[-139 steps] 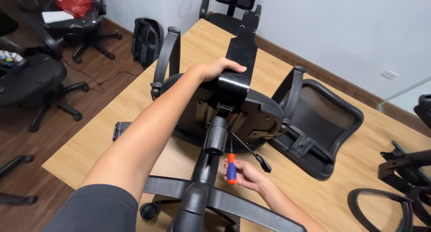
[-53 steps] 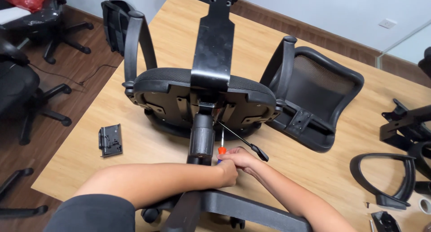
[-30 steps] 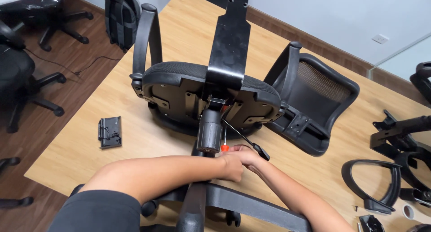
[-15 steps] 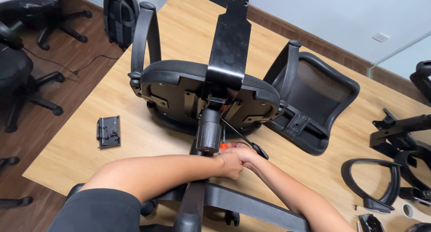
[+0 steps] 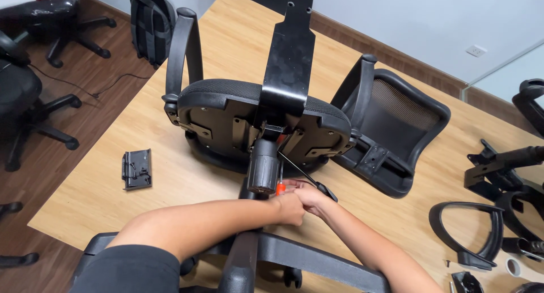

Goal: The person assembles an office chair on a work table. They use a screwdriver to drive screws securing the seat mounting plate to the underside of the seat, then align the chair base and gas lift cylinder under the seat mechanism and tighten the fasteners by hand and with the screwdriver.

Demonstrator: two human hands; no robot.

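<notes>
- Screwdriver (image 5: 280, 187): in the head view we see only a bit of its orange-red handle, just beside the black cylinder (image 5: 263, 169) under the upturned chair seat (image 5: 226, 109), where our two hands meet.
- Our left hand (image 5: 290, 208) is curled with its fingers closed near the handle; we cannot tell whether they actually grip it.
- Our right hand (image 5: 311, 195) touches the left one, fingers bent inward at the same spot; what they hold is hidden.
- The seat lies upside down on the wooden tabletop (image 5: 226, 32), an armrest (image 5: 181, 49) sticking up on its left.
- A mesh backrest (image 5: 396, 128) lies beside the seat on the right.
- A small black bracket (image 5: 136, 169) sits well apart on the left.
- The chair base (image 5: 306, 256) lies below our forearms.
</notes>
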